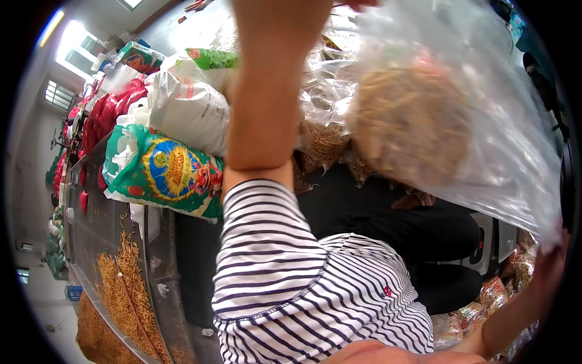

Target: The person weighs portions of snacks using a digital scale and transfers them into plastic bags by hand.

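A large clear plastic bag (509, 121) with brown stick-shaped pieces (412, 121) bunched inside hangs tilted before me at the upper right. At the far right, my right hand (550, 261) is closed on the bag's lower corner and pulls the film taut. My left forearm rises through the middle of the view and leaves it at the top. Only a sliver of my left hand (359, 2) shows, beside the bag's upper edge; its grip is hidden.
Left of my arm lie a green printed sack (170, 173) and a white sack (188, 106). Loose brown sticks (130, 285) cover a surface at lower left. Filled clear bags (324, 142) stand beyond my arm; more packets (494, 294) lie at lower right, near a grey scale-like device (485, 239).
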`<state>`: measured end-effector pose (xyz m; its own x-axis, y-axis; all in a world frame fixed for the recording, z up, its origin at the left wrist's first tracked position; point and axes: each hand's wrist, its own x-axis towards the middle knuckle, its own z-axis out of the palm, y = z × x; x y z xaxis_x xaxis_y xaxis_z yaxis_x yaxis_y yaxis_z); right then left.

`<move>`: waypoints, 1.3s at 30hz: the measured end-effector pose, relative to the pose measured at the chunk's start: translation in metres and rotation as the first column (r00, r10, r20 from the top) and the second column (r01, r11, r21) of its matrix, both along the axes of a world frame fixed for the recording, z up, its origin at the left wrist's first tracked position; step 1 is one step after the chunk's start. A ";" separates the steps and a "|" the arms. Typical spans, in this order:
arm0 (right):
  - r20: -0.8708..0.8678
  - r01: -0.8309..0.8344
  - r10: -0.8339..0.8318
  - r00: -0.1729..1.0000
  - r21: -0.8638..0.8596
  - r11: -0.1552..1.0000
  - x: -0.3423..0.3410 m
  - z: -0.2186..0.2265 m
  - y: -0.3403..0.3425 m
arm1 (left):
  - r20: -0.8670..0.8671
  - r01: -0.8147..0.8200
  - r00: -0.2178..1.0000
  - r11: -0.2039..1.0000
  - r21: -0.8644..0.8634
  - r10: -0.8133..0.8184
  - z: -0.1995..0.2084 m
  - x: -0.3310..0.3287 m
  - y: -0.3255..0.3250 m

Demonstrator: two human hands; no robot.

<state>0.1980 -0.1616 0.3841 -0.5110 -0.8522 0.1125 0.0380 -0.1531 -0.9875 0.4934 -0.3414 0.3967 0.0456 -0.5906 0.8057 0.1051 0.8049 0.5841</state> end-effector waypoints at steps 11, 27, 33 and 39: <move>0.427 -0.753 0.626 0.652 0.266 0.602 0.211 -0.122 -0.194 | 0.274 -0.645 0.763 0.674 0.359 0.585 -0.119 0.236 -0.090; 0.092 -0.581 0.620 0.779 0.477 0.660 0.089 -0.216 -0.175 | 0.999 -0.728 0.002 0.685 -0.030 0.046 -0.487 0.183 -0.101; -0.053 -0.026 0.049 0.997 0.358 0.933 -0.029 -0.214 -0.028 | 0.854 -0.613 0.509 0.649 0.450 -0.111 -0.569 0.230 -0.159; -0.193 0.712 -0.685 0.702 0.189 0.676 -0.118 -0.216 0.264 | 0.870 -0.803 0.005 0.516 0.298 -0.494 -0.361 0.223 -0.230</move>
<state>0.0799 0.1021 0.1677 -0.9655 -0.2564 0.0462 -0.0835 0.1368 -0.9871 0.7162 -0.5717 0.0356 -0.0053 -0.8912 -0.4536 -0.9939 -0.0455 0.1009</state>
